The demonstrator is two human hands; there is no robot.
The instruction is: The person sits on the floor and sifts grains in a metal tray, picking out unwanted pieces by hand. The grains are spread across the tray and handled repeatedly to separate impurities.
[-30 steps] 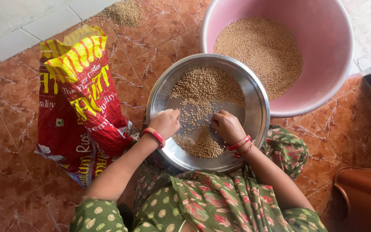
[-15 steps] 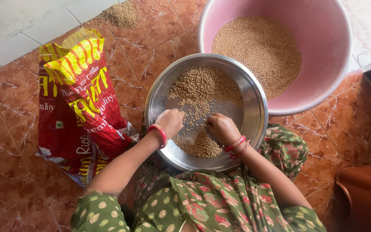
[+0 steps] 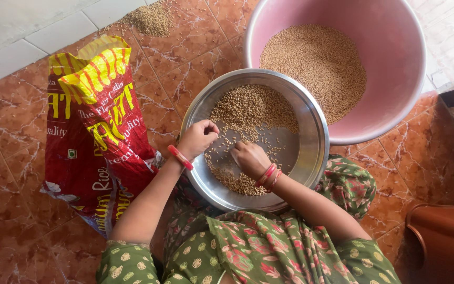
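A round steel plate [image 3: 311, 126] rests on my lap, with a heap of wheat grain [image 3: 250, 108] at its far side and a smaller pile near me. My left hand [image 3: 198, 138], with a red bangle at the wrist, hovers over the plate's left part, fingers curled and pinched above loose grains. My right hand [image 3: 249, 159], also wearing red bangles, lies on the plate's middle with fingers bent down onto scattered grains. Whether either hand holds grains between its fingers is not visible.
A large pink tub [image 3: 395, 68] holding grain stands beyond the plate. A red and yellow sack [image 3: 98, 121] lies on the brown marbled floor at my left. A small grain heap [image 3: 151, 18] sits on the floor farther off. A brown plastic vessel [image 3: 445, 242] is at lower right.
My left hand has shifted slightly toward the plate's middle and its fingers have curled in. My right hand stays on the loose grains with small finger movements.
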